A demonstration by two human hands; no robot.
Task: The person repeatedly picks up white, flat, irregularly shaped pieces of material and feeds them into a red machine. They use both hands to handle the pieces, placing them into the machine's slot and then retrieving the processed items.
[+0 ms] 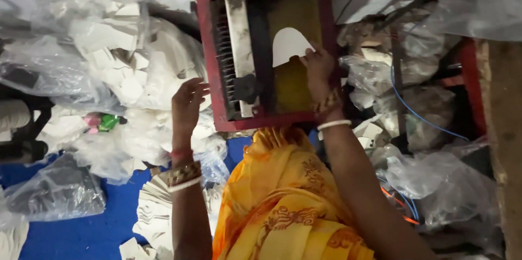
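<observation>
My right hand (318,67) pinches the white arched card (288,45) on the red-framed press (261,48); left hand (187,99) open, empty; I judge card should lie flat, fingers off the blade.

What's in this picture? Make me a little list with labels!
Right hand: holds a white card piece with a rounded top on the machine
Left hand: open, fingers spread, holding nothing, beside the machine's left edge
Machine: red frame, metal bar and a row of teeth inside
Left side: plastic bags full of white pieces
Right side: more bags, a blue wire
Floor: blue, with loose white pieces
Clothes: orange, bangles on both wrists
</observation>
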